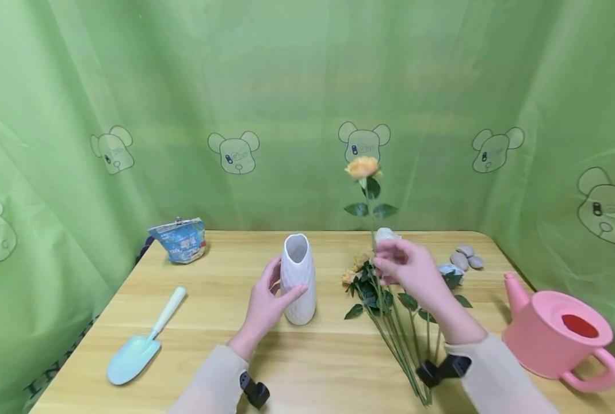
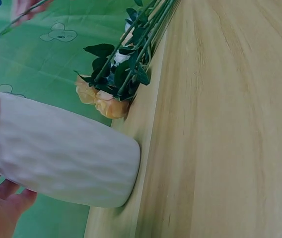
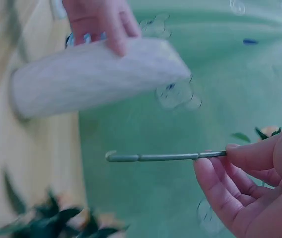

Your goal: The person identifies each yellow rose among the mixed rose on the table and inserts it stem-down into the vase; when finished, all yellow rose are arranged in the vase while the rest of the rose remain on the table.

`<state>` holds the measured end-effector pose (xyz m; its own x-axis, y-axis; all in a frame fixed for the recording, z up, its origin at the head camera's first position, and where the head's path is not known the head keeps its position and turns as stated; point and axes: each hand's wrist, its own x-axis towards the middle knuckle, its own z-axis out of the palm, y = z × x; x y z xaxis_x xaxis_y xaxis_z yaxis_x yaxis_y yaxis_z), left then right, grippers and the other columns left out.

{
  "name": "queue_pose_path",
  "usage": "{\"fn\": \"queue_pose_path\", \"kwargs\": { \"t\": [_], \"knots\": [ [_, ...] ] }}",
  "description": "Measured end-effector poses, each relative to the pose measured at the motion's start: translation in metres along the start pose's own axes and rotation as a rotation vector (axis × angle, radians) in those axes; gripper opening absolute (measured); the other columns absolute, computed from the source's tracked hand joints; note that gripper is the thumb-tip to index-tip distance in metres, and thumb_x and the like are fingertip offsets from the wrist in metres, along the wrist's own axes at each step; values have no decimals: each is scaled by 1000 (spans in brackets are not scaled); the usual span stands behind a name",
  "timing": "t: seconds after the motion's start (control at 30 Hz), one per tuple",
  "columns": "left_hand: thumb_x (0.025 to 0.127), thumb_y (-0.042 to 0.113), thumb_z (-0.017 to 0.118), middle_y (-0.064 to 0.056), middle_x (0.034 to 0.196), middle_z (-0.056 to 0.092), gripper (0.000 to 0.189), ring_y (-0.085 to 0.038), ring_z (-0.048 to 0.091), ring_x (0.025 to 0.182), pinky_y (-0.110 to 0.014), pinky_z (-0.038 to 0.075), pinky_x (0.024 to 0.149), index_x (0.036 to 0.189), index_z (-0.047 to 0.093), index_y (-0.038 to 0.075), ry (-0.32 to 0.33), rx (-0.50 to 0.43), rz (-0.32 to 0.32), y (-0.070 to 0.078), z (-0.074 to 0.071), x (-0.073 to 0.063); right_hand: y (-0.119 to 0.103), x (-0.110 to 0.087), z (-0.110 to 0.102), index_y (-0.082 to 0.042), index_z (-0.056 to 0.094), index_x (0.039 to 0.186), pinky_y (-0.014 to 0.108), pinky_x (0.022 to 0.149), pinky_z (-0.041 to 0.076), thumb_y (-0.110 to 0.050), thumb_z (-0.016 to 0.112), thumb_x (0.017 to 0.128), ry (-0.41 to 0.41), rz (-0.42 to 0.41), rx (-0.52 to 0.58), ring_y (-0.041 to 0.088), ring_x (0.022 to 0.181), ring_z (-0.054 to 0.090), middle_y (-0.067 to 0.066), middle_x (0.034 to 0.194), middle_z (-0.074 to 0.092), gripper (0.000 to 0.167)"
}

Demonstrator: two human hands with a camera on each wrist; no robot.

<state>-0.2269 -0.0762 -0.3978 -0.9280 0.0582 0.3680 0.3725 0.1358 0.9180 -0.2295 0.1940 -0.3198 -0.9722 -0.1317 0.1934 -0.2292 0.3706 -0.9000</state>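
A white, textured vase (image 1: 300,290) stands upright on the table, its slanted mouth facing up. My left hand (image 1: 268,305) grips its side, thumb in front and fingers behind, as the left wrist view also shows for the vase (image 2: 66,148). Right of the vase, my right hand (image 1: 413,270) pinches the stem of an orange-yellow rose (image 1: 363,168) between thumb and fingers, bloom up. In the right wrist view the cut lower end of the stem (image 3: 156,157) sticks out below the fingertips, above the tabletop. More roses (image 1: 371,293) lie under the right hand, their stems toward me.
A pink watering can (image 1: 550,333) stands at the right edge, with several grey stones (image 1: 462,259) behind it. On the left are a pale blue trowel (image 1: 136,353) and a clipped blue bag (image 1: 182,240). A green curtain (image 1: 297,75) hangs behind the wooden table (image 1: 224,270).
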Motion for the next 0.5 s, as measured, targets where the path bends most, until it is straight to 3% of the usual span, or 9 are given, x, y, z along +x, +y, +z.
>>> {"fn": "queue_pose_path", "kwargs": {
  "t": [0.3,0.5],
  "knots": [
    [78,13,76,-13,129,52,71,-27,50,117,-42,41,97,138,40,9,-4,-17,19,-1,0,1,-68,46,30,2,53,120,36,70,55,0,62,86,6,-118,176,25,82,63,20,101,59,35],
    [78,11,75,-14,129,52,69,-27,50,117,-42,41,97,138,40,8,-7,-27,20,1,1,1,-100,69,51,3,56,116,36,67,56,3,62,85,43,-218,278,26,77,63,17,96,59,32]
  ]
}}
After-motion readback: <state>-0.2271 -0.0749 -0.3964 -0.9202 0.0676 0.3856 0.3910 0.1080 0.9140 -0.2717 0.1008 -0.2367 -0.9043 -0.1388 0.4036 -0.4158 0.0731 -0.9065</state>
